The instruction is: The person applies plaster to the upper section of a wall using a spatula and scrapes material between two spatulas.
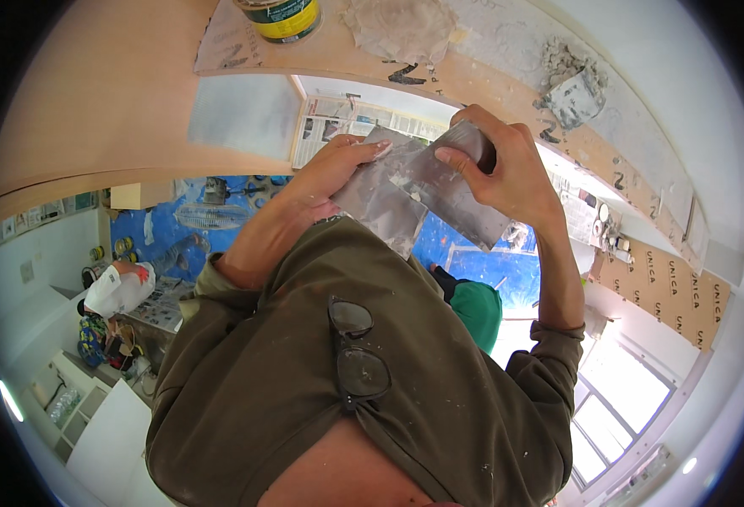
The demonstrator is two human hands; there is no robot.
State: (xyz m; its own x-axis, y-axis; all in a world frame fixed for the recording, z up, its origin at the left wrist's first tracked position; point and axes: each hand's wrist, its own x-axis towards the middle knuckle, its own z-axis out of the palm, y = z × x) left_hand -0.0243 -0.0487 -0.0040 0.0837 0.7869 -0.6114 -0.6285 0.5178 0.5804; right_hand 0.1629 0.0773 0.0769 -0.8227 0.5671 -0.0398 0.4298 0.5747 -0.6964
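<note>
My left hand point(325, 176) grips a flat grey metal putty sheet point(376, 203) by its near-left edge, thumb on top. Pale putty smears show on the sheet and on that thumb. In my right hand point(514, 169) is a thin metal scraper blade point(465, 201), bowed between thumb and fingers. The blade's lower left edge lies over or against the sheet, with a little white putty point(402, 180) where they meet. Whether they press together I cannot tell. Both hands are closed, in front of my chest and just below the overhead board.
A wooden board point(490, 89) spans above my hands, carrying a yellow-and-green tin point(281, 19), a putty-stained plastic sheet point(402, 29) and a crusty grey lump point(571, 97). Far below lies blue floor sheeting point(156, 224) with a fan point(211, 216). A person in white point(123, 291) is at left.
</note>
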